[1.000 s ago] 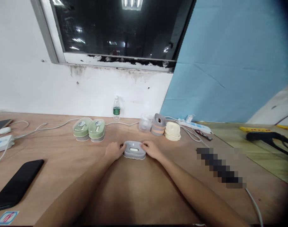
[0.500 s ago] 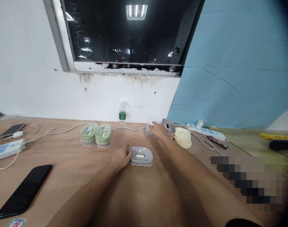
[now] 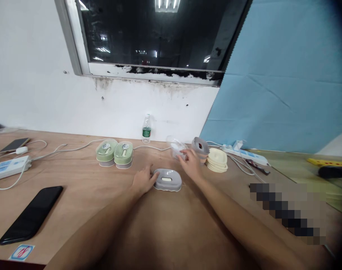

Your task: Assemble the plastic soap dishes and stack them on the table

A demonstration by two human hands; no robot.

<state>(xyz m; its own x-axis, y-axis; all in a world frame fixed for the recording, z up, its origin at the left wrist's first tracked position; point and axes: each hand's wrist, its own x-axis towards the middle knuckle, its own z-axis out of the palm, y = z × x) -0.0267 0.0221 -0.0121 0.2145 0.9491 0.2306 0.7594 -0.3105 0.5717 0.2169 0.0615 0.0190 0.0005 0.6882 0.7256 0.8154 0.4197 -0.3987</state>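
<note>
A grey oval box (image 3: pixel 173 183) with a slotted, dished top and a pale bar showing in the slot sits in front of me. My left hand (image 3: pixel 143 179) rests at its left end, thumb against the rim and fingers apart, gripping nothing. Behind the box, my right hand (image 3: pixel 191 163) pinches a clear plastic lid (image 3: pixel 175 145) by its near right edge. The lid is tilted and partly blurred. Close by on the right stand stacked grey pieces (image 3: pixel 199 144) and a pile of cream-coloured trays (image 3: pixel 216 159).
Two green-and-grey boxes with clear tops (image 3: pixel 123 154) stand at left. A water bottle (image 3: pixel 146 129) is by the wall. Power strips (image 3: pixel 10 168) and cables lie at both sides. A black phone (image 3: pixel 32 215) lies front left, near a sticker (image 3: pixel 21 252).
My right hand has drawn back slightly toward me, lifting and tilting the clear lid beside the grey stack. My left hand stays at the grey box. The view has tipped downward a little.
</note>
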